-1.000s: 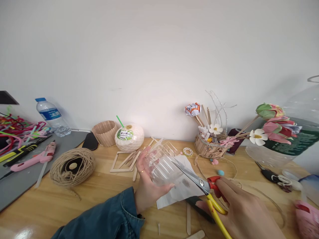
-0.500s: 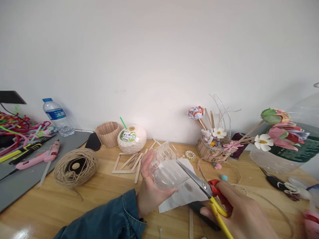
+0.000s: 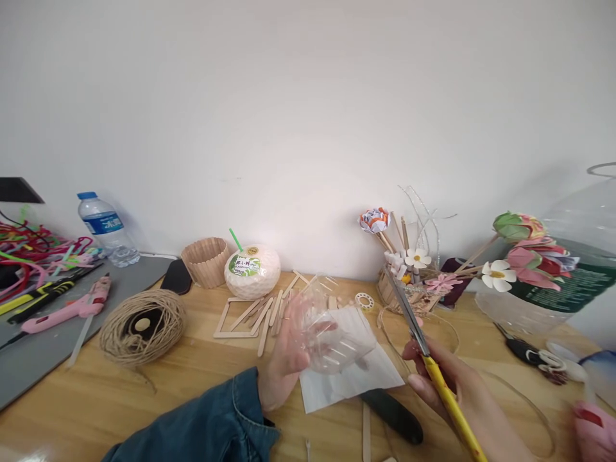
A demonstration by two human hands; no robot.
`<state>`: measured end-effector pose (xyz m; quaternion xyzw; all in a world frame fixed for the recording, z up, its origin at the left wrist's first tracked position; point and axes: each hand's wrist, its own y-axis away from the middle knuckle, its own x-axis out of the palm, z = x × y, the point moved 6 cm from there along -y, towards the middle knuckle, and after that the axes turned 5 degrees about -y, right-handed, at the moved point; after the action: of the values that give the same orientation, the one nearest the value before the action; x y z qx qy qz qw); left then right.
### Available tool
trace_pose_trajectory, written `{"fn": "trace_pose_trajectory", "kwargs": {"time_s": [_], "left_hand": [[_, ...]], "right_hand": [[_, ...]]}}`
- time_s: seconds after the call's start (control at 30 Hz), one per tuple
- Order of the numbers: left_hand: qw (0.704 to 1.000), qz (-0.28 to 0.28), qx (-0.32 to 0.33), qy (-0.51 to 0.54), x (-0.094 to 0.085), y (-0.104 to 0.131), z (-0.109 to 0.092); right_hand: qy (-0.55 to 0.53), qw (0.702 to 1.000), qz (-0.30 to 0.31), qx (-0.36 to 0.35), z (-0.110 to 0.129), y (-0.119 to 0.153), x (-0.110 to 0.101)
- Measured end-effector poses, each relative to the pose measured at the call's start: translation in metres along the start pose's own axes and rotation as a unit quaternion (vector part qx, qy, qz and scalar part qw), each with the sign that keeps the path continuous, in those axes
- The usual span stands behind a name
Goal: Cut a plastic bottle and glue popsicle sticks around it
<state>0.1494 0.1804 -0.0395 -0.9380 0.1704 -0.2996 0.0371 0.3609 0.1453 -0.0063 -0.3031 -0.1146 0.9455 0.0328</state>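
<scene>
My left hand [image 3: 285,356] is closed around a clear cut plastic bottle piece [image 3: 332,343], held above a white sheet of paper [image 3: 346,390]. Some fingers show blurred through the plastic. In my right hand [image 3: 455,378] is a pair of scissors [image 3: 418,330] with yellow and red handles. Its blades look closed and point up and away from me, apart from the plastic. Below the paper's right edge lies a dark-handled tool [image 3: 394,417], partly covered by the sheet.
Behind my left hand are several craft sticks [image 3: 260,317], a wrapped coconut [image 3: 253,273] and a wooden-stick cup [image 3: 206,263]. Twine [image 3: 144,327] and a pink glue gun [image 3: 72,311] lie left. A basket of paper flowers [image 3: 409,295] and a large plastic bottle [image 3: 553,282] stand right.
The scissors have moved right, away from the plastic piece, and swung more upright. My left hand has turned the plastic piece. The whole view has shifted slightly.
</scene>
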Motion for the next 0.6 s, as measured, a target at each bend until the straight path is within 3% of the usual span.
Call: {"fn": "trace_pose_trajectory", "kwargs": {"time_s": [0.13, 0.33, 0.6], "left_hand": [[0.994, 0.042, -0.061, 0.08, 0.011, 0.003, -0.003], [0.972, 0.08, -0.133, 0.174, 0.015, 0.002, 0.003], [0.964, 0.121, -0.168, 0.169, 0.018, 0.002, 0.006]], "right_hand": [[0.0, 1.0, 0.003, 0.026, -0.008, 0.0, 0.002], [0.076, 0.997, 0.018, 0.013, -0.001, 0.001, -0.001], [0.194, 0.976, 0.064, 0.074, -0.005, -0.003, -0.005]]}}
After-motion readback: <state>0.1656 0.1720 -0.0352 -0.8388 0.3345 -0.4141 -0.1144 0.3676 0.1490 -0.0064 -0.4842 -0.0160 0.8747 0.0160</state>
